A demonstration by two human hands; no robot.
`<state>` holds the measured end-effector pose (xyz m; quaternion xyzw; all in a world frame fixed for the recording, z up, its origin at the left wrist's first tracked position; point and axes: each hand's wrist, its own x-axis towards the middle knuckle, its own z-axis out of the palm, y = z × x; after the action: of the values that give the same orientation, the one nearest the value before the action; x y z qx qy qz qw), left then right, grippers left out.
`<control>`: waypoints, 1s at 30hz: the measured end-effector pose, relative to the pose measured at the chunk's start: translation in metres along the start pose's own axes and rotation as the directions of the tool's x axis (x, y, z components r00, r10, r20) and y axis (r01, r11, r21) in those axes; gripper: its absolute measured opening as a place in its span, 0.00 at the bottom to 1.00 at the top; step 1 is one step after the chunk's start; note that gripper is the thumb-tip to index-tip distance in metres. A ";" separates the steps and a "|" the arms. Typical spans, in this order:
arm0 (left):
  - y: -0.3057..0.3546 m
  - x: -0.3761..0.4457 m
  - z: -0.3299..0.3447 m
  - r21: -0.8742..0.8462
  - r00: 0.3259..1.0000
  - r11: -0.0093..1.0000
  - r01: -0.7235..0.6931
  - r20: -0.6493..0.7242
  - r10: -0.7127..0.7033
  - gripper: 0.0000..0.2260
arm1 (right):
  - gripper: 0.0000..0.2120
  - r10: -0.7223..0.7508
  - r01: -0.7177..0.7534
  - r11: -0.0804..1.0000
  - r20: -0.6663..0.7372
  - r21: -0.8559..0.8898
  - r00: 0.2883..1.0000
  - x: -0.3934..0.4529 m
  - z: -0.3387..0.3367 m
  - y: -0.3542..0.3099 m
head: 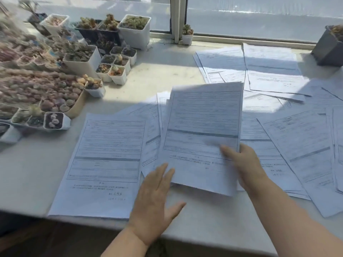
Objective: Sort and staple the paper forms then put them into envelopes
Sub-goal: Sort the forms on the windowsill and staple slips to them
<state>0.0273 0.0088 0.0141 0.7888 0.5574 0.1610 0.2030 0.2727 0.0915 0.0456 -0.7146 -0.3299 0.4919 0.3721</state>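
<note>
A: How are the hands placed?

B: The right hand (243, 162) reaches in from the lower right, forearm slanting up toward the middle of the table (157, 75). Its grip is closed on a sheaf of forms (202, 134): the thumb lies on the printed face near the lower right edge, and the other fingers are hidden behind the paper. The sheaf is lifted and tilted, its top edge pointing toward the window (259, 15).

A: And the left?

B: The left hand (156, 193) comes up from the bottom edge, palm down, fingers straight and slightly spread, thumb out to the right. Its grip is open; the fingertips meet the lower left corner of the held sheaf, holding nothing.

A: How many sheets in that sheaf?

B: More than one, since the top edge shows several layers, but I cannot count them.

A: What else lies around?

B: One single form (104, 160) lies flat on the table just left of the left hand. Loose forms (297, 141) spread overlapping to the right and under the sheaf, too overlapped to count. Two more overlapping stacks (269, 71) lie further back near the window.

A: The plants?

B: Many small pots of succulents (78, 58) crowd the left side, too blurred for a count. One small white pot (187, 36) stands at the window frame, and one grey pot (328, 49) at the far right
</note>
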 end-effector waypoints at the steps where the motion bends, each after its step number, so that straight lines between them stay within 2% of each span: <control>1: -0.013 -0.011 -0.011 0.022 0.995 0.995 0.102 -0.012 -0.102 0.41 | 0.19 -0.004 0.005 0.998 -0.027 0.061 1.000 -0.002 -0.003 -0.002; 3: -0.038 -0.034 -0.029 0.097 0.946 0.942 0.321 0.010 -0.323 0.52 | 0.13 -0.029 0.036 0.993 -0.066 0.111 0.997 -0.006 -0.006 -0.005; 5: -0.052 -0.054 -0.044 0.184 0.835 0.843 0.506 0.141 -0.532 0.56 | 0.06 -0.065 0.074 0.992 -0.085 0.098 0.994 -0.011 -0.007 -0.004; 7: -0.059 -0.062 -0.054 0.308 0.776 0.785 0.538 0.185 -0.604 0.56 | 0.05 -0.098 0.102 0.993 -0.070 0.064 0.993 -0.019 -0.003 -0.004; 9: -0.062 -0.063 -0.055 0.396 0.771 0.766 0.507 0.190 -0.608 0.55 | 0.05 -0.086 0.090 0.994 -0.059 0.068 0.995 -0.025 0.003 0.000; 11: -0.063 -0.063 -0.054 0.459 0.808 0.771 0.442 0.169 -0.564 0.50 | 0.06 -0.057 0.061 0.995 -0.047 0.084 0.997 -0.032 0.010 0.003; 13: -0.071 -0.064 -0.056 0.430 0.857 0.830 0.356 0.204 -0.473 0.43 | 0.08 -0.030 0.034 0.992 -0.030 0.124 0.999 -0.038 0.015 0.006; 16: -0.093 -0.068 -0.059 0.436 0.914 0.839 0.326 0.081 -0.397 0.36 | 0.09 -0.008 0.006 0.990 0.008 0.144 1.000 -0.047 0.017 0.007; 17: -0.096 -0.066 -0.066 0.376 0.923 0.864 0.335 0.056 -0.382 0.33 | 0.09 -0.006 0.002 0.991 0.030 0.131 1.000 -0.050 0.017 0.008; 18: -0.099 -0.066 -0.074 0.243 0.913 0.891 0.384 0.043 -0.405 0.27 | 0.09 -0.002 -0.005 0.994 0.062 0.109 0.998 -0.053 0.017 0.009; 20: -0.098 -0.062 -0.090 -0.029 0.839 0.846 0.533 -0.114 -0.532 0.06 | 0.08 0.023 -0.029 0.999 0.126 0.045 0.992 -0.058 0.022 0.012; 21: -0.101 -0.063 -0.092 -0.199 0.766 0.781 0.592 -0.164 -0.622 0.11 | 0.08 0.034 -0.035 0.999 0.147 0.008 0.989 -0.062 0.028 0.013; 23: -0.102 -0.069 -0.093 -0.468 0.683 0.676 0.569 -0.189 -0.706 0.15 | 0.08 0.040 -0.029 0.998 0.197 -0.056 0.980 -0.071 0.049 0.015; 24: -0.099 -0.071 -0.096 -0.545 0.686 0.667 0.507 -0.214 -0.696 0.14 | 0.07 0.037 -0.020 0.997 0.221 -0.079 0.975 -0.075 0.065 0.015; 26: -0.095 -0.077 -0.099 -0.541 0.749 0.715 0.443 -0.216 -0.627 0.14 | 0.07 0.025 0.002 0.995 0.256 -0.104 0.966 -0.083 0.102 0.012; 28: -0.097 -0.081 -0.096 -0.436 0.821 0.797 0.418 -0.195 -0.537 0.19 | 0.05 0.019 0.016 0.991 0.265 -0.130 0.964 -0.088 0.139 0.007; 30: -0.100 -0.082 -0.098 -0.260 0.908 0.919 0.296 -0.223 -0.355 0.17 | 0.04 0.025 0.019 0.988 0.276 -0.156 0.961 -0.090 0.172 0.002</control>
<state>-0.1276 -0.0257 0.0468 0.6279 0.6824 0.2898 0.2369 0.0834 0.0505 0.0436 -0.6664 -0.4154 0.5600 0.2640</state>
